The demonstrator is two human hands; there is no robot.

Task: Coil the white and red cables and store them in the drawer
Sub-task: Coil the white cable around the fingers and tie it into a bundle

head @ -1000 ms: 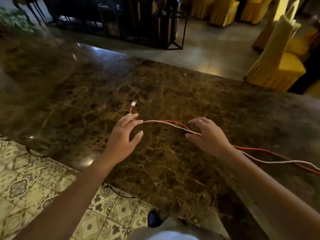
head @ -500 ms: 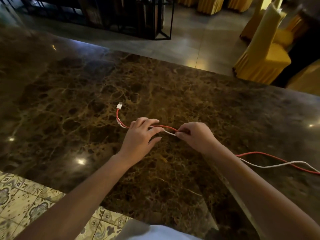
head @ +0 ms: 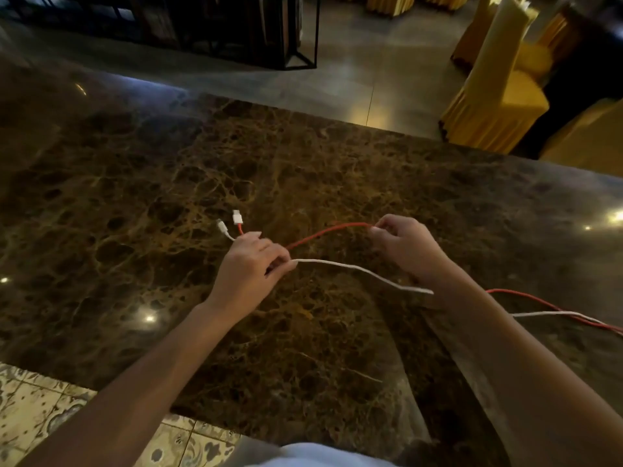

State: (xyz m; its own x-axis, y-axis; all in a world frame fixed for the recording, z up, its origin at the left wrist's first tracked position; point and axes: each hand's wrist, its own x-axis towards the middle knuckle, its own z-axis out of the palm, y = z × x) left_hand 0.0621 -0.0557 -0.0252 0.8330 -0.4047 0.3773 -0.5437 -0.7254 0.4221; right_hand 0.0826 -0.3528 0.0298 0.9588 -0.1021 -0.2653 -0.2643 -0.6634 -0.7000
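Starting the coil: left hand (head: pixel 251 264) pinches both cables near their plugs, right hand (head: pixel 403 244) grips the red cable (head: pixel 323 233); white cable (head: pixel 364 272) slack, no loop, no drawer seen.

Over a dark brown veined marble worktop (head: pixel 135 203), the left hand (head: pixel 251 269) grips a thin red cable (head: pixel 325 232) and a thin white cable (head: pixel 357 269) near their white plug ends, which stick out just past its fingers (head: pixel 269 246). The right hand (head: pixel 406 246) pinches the red cable further along. Both cables trail off to the right. Yellow fabric-draped chairs (head: pixel 495 106) stand beyond.
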